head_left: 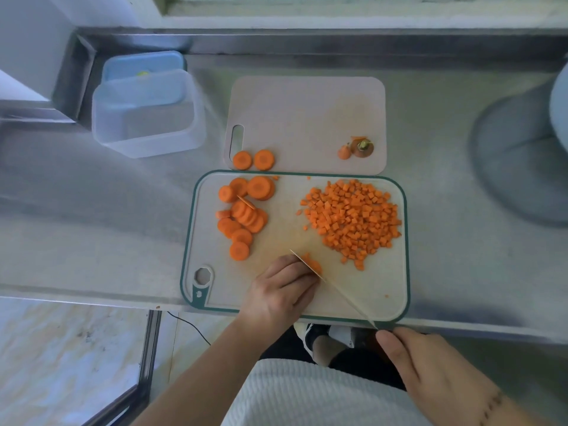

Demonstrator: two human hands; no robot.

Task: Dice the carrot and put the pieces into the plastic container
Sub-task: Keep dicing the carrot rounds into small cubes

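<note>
Left grip (281,290) pins carrot piece (312,265); right grip (430,373) holds knife (332,287).

Hands (281,290) knife (335,290) carrot (312,265) on board (381,290).

Bare forearms, a dotted bracelet (491,408) at the right wrist, white ribbed top (307,395), dark trousers (362,364).

Blue lid (144,67) behind the tub, grey round basin (519,155) at right, steel counter (92,210).
</note>
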